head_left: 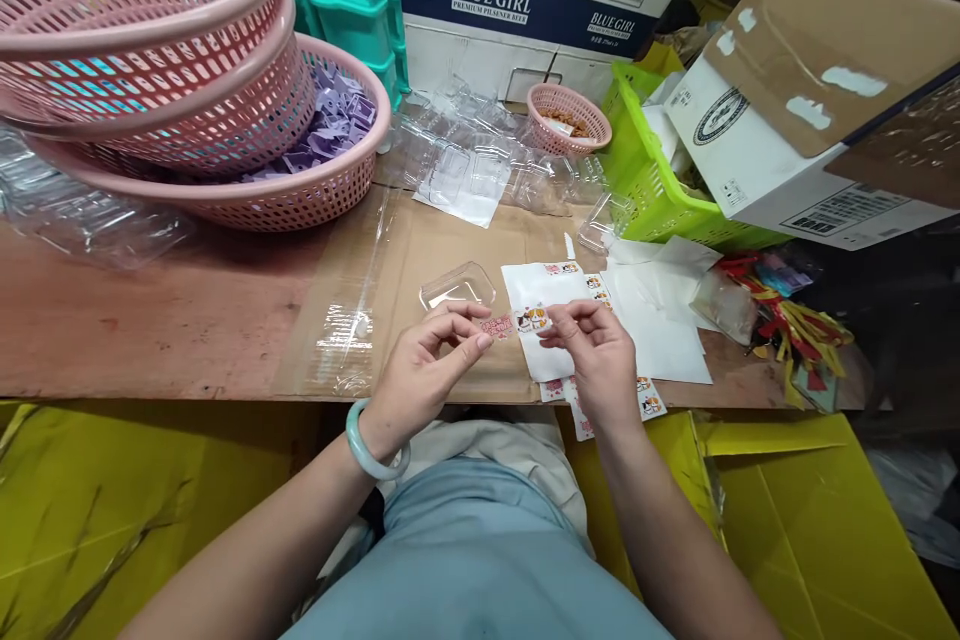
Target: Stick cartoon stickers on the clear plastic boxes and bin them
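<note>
The right hand (600, 360) pinches the cat end of a thin, see-through sticker strip (531, 319) with orange-and-white cats and red writing. The left hand (431, 365) is at the red end, thumb and fingers bent close; I cannot tell if they pinch it. The strip is over a flat brown cardboard sheet (405, 255) on the red-brown wooden bench (187, 320), near a shallow clear plastic tray (484, 282).

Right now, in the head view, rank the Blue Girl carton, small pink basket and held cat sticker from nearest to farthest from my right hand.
1. Held cat sticker, at the fingertips of your right hand
2. Small pink basket, farther back on the table
3. Blue Girl carton, behind the basket
</note>
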### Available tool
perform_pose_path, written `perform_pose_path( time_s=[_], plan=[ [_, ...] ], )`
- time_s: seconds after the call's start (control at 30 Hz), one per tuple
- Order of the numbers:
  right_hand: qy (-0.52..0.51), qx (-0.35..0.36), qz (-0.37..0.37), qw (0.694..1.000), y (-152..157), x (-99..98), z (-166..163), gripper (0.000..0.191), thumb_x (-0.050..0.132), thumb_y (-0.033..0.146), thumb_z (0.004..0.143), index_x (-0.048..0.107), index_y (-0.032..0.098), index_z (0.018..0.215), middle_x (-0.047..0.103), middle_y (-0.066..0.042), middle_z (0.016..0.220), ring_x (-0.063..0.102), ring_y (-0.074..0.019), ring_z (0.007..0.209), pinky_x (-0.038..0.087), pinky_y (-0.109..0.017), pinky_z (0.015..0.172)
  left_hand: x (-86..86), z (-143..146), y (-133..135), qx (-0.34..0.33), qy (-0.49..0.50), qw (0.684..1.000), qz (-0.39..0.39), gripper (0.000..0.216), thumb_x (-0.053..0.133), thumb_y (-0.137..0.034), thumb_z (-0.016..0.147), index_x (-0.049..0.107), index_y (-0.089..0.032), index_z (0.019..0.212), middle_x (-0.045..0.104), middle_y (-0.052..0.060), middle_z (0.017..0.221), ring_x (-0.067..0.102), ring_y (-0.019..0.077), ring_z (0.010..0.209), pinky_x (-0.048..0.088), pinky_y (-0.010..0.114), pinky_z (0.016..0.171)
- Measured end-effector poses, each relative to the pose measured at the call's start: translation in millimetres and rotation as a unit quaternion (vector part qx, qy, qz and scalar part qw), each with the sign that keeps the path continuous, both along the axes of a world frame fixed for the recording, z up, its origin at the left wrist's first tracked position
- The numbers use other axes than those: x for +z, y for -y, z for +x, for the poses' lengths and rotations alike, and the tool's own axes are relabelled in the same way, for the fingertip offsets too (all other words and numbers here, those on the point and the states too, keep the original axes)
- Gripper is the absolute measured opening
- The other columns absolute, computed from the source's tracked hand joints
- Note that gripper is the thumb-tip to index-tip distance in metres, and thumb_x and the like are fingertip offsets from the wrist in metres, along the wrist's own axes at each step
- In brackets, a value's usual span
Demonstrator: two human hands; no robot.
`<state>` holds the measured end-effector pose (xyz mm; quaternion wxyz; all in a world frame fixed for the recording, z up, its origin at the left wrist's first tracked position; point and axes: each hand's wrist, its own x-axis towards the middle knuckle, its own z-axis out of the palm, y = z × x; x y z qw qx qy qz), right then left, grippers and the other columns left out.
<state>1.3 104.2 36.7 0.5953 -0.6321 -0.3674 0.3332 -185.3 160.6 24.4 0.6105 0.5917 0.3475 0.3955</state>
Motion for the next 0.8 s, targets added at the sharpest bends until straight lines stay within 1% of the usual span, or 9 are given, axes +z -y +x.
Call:
perform_pose_path(
  time_s=[0.07,0.17,0.23,0.3,0.4,0.47,0.53,0.67,0.8],
  plan=[
    [0.026,-0.009,0.026,0.999,-3.9,2.6,7.2,0.03,0.074,0.043,0.077,0.058,0.022,0.093,0.067,-0.003,0.096,0.067,-0.0157,0.08,0.056,-0.032,0.076,-2.4,-3.4,-2.9,-0.005,-0.02,1.0,0.02,0.019,0.064,-0.034,0.085,0.065,-0.019,0.074,0.065,0.008,0.113,0.057,0.0232,0.115,0.042,0.039,0.1],
    [0.046,0.107,0.053,0.992,-9.2,14.2,8.2,0.048,0.072,0.053,0.076,0.057,0.025,0.112,0.063,-0.007,0.115,0.064,-0.0194,0.099,0.052,-0.036,0.09,-2.9,-3.9,-2.6,-0.014,-0.04,0.999,0.034,0.021,0.062,-0.035,0.086,0.065,-0.019,0.074,0.064,0.008,0.113,0.057,0.0236,0.114,0.042,0.04,0.1],
    [0.054,0.201,0.032,0.978,-13.2,21.2,5.0,0.059,0.075,0.058,0.07,0.057,0.025,0.117,0.064,-0.007,0.114,0.063,-0.0203,0.099,0.052,-0.034,0.087,-1.6,-2.7,0.5,-0.009,-0.056,0.997,0.054,0.021,0.062,-0.035,0.086,0.065,-0.019,0.074,0.064,0.008,0.114,0.058,0.0234,0.113,0.042,0.04,0.101],
    [0.076,0.257,-0.018,0.963,-18.0,23.3,2.5,0.048,0.076,0.055,0.07,0.065,0.023,0.105,0.067,-0.004,0.096,0.063,-0.0174,0.085,0.052,-0.029,0.076,-0.7,-3.1,3.0,-0.008,-0.077,0.993,0.087,0.02,0.061,-0.035,0.087,0.065,-0.02,0.074,0.064,0.008,0.112,0.059,0.0226,0.11,0.043,0.038,0.099],
    [0.085,0.226,-0.049,0.969,-27.3,16.2,5.0,0.028,0.072,0.046,0.077,0.067,0.019,0.076,0.061,0.001,0.068,0.054,-0.0111,0.062,0.045,-0.024,0.06,-5.7,-9.2,-5.0,0.056,-0.122,0.98,0.15,0.017,0.062,-0.036,0.086,0.067,-0.022,0.093,0.065,0.006,0.106,0.061,0.0203,0.099,0.048,0.033,0.086],
    [0.046,0.148,-0.015,0.988,-34.3,7.8,11.0,0.026,0.072,0.042,0.078,0.065,0.018,0.072,0.057,0.003,0.063,0.05,-0.0094,0.057,0.043,-0.023,0.057,-15.5,-15.9,-22.9,0.164,-0.166,0.954,0.186,0.038,0.063,-0.039,0.084,0.059,-0.022,0.118,0.064,0.007,0.107,0.061,0.0196,0.093,0.049,0.032,0.077],
    [-0.015,0.086,0.016,0.996,-40.5,0.0,17.6,0.023,0.075,0.039,0.075,0.064,0.019,0.072,0.055,0.004,0.064,0.049,-0.0085,0.056,0.044,-0.023,0.057,-29.0,-21.4,-47.2,0.218,-0.233,0.926,0.201,0.055,0.066,-0.041,0.081,0.051,-0.018,0.13,0.062,0.009,0.108,0.06,0.0204,0.088,0.05,0.033,0.075],
    [-0.112,0.071,0.02,0.991,-44.6,-7.0,20.4,0.024,0.078,0.038,0.07,0.064,0.02,0.073,0.055,0.004,0.07,0.049,-0.0079,0.059,0.047,-0.022,0.057,-51.9,-17.9,-76.0,0.085,-0.318,0.917,0.227,0.029,0.056,-0.031,0.085,0.068,-0.015,0.106,0.066,0.009,0.097,0.063,0.022,0.086,0.051,0.037,0.083],
    [-0.113,0.111,0.021,0.987,-35.7,-7.2,8.4,0.022,0.076,0.04,0.074,0.064,0.021,0.076,0.056,0.004,0.07,0.053,-0.0097,0.062,0.05,-0.025,0.061,-59.0,-4.0,-48.3,0.108,-0.299,0.88,0.353,0.034,0.046,-0.016,0.088,0.067,-0.02,0.114,0.064,0.012,0.114,0.059,0.0239,0.104,0.048,0.039,0.094]
  ],
)
